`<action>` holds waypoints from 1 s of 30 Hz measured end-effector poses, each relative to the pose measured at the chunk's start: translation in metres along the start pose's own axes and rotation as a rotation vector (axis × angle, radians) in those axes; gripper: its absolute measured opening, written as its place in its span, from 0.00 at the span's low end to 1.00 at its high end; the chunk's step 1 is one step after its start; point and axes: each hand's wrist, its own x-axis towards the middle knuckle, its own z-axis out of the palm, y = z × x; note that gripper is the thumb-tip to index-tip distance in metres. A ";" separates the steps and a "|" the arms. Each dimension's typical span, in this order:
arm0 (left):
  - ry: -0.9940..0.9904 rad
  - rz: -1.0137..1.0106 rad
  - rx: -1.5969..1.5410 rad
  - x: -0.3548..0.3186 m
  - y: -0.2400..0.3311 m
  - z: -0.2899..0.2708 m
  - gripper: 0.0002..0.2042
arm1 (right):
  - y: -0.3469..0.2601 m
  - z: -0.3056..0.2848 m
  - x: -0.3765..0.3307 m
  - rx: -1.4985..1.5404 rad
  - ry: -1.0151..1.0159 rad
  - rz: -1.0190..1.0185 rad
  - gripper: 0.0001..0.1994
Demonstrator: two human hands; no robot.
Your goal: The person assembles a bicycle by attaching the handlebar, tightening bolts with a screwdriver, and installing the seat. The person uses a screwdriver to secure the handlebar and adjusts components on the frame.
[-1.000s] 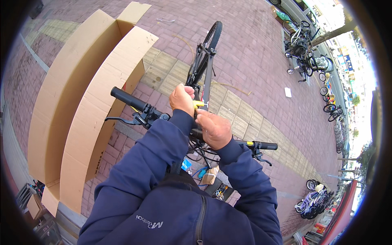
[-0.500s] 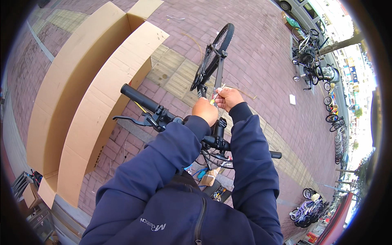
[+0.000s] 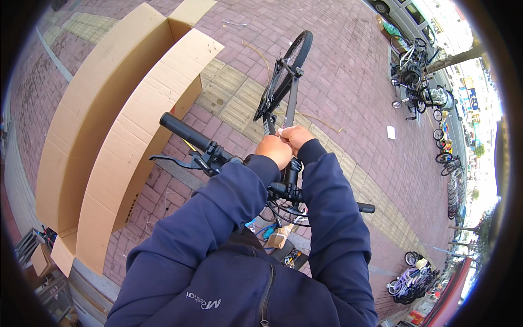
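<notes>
I have both arms reaching away from me, left forearm (image 3: 231,188) angled rightward, right forearm (image 3: 329,191) slightly left. My left hand (image 3: 274,151) is back-up with fingers curled under; my right hand (image 3: 297,138) bends inward against it, slightly farther, fingertips mostly hidden.

Two bare hands (image 3: 275,151), one bicycle (image 3: 293,98) beneath them, two handlebar ends (image 3: 186,131) either side, one long open box (image 3: 133,133) left, one wheel (image 3: 305,46) ahead
</notes>
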 end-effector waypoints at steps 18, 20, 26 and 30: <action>-0.037 0.320 0.496 0.023 -0.005 -0.003 0.18 | -0.037 0.011 -0.034 0.172 -0.059 -0.416 0.04; -0.014 0.209 -0.002 0.033 -0.009 -0.004 0.16 | -0.062 0.005 -0.074 -0.069 -0.019 -0.623 0.02; 0.134 0.157 -0.437 0.031 -0.012 -0.003 0.07 | -0.066 0.025 -0.133 -0.285 0.253 -0.707 0.01; -0.148 0.122 -0.401 0.016 -0.004 -0.006 0.08 | -0.061 0.020 -0.112 -0.152 0.250 -0.683 0.03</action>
